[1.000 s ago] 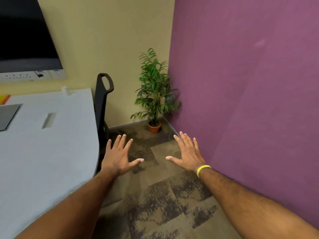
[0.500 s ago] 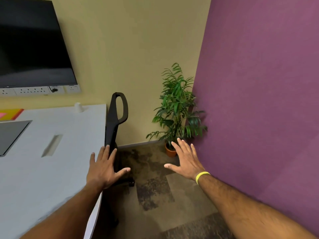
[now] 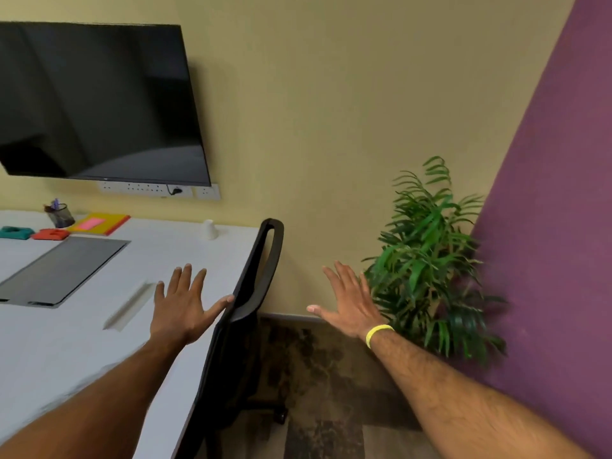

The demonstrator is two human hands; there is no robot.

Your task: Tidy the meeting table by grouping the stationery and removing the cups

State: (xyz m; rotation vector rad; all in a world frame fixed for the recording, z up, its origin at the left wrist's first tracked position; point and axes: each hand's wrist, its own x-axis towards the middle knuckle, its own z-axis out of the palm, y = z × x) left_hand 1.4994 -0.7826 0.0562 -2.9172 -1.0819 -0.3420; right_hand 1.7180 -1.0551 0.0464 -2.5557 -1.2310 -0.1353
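A small white cup stands upside down near the far right corner of the white meeting table. At the far left lie a yellow folder with pink sticky notes, a dark mesh pen holder, a red holder and a teal holder. My left hand hovers open above the table's right edge, the thumb by the chair back. My right hand, open and with a yellow wristband, is out over the floor, holding nothing.
A black office chair stands against the table's right edge. A grey flap panel and a cable slot are set in the tabletop. A dark wall screen hangs above sockets. A potted plant fills the corner by the purple wall.
The view has swung up and left, bringing the screen, the stationery and more of the table into sight. My left hand has moved from beside the chair to above the table edge.
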